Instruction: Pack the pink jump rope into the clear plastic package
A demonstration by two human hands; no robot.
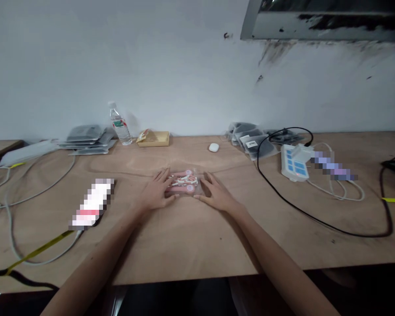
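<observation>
Though wide open, left hand (154, 192) and right hand (220, 194) lightly against a clear packet (199, 188) of pink pieces (181, 189)

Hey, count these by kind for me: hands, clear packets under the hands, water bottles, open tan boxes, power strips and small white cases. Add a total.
Left hand and right hand: 2
Clear packet: 1
Water bottle: 1
Open tan box: 1
Power strip: 1
Small white case: 1
Total: 7
</observation>
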